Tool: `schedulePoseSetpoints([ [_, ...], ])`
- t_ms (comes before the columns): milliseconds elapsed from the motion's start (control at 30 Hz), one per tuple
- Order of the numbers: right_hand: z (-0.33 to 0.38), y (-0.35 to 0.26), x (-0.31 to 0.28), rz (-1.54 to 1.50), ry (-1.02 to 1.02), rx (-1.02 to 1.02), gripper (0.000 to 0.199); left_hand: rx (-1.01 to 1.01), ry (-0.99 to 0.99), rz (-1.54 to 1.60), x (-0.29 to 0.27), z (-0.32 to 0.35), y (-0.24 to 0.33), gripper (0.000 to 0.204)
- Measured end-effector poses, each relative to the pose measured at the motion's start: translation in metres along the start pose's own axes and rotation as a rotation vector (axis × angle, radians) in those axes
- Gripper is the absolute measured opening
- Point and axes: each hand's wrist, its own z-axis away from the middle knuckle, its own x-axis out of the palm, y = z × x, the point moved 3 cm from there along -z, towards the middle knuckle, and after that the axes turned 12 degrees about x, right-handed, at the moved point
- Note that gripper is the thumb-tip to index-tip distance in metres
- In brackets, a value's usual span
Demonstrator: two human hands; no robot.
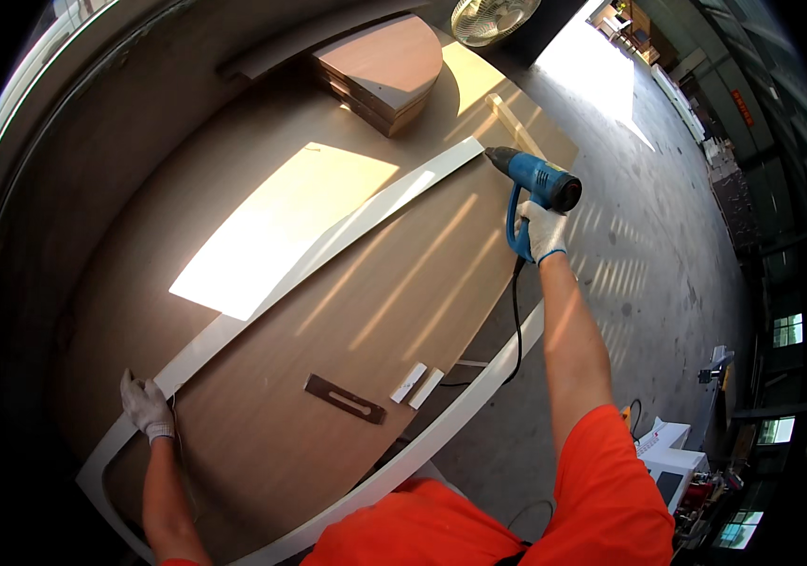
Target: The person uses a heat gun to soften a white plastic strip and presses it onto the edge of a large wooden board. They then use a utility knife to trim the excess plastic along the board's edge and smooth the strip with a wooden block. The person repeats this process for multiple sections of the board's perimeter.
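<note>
My right hand (543, 231), in a white knit glove, is closed round the handle of a blue heat gun (537, 179). The heat gun's dark nozzle points left and lies close to the far end of a long white strip (337, 241); contact between them cannot be made out. From the handle a black cord (518, 316) hangs down. Farther left, my gloved left hand (147, 407) lies across the strip near its curved end, fingers reaching over its edge and gripping it. The strip runs slantwise over a large brown board (328, 321).
On the board lie a slotted dark plate (345, 398) and two small white-faced blocks (409, 382). Stacked curved wooden pieces (384, 66) sit at the far side, beside a wooden batten (515, 124) and a fan (493, 19). A white curved band (432, 439) passes close before me.
</note>
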Motion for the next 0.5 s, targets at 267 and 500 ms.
schedulePoseSetpoints([
  [267,0.084,0.011,0.017,0.067,-0.153,0.001,0.003,0.085,0.027,-0.061,-0.004,-0.003,0.006,0.032],
  [500,0.213,0.055,0.053,0.161,-0.528,0.105,0.017,0.105,0.084,-0.025,-0.007,-0.006,0.016,0.03],
])
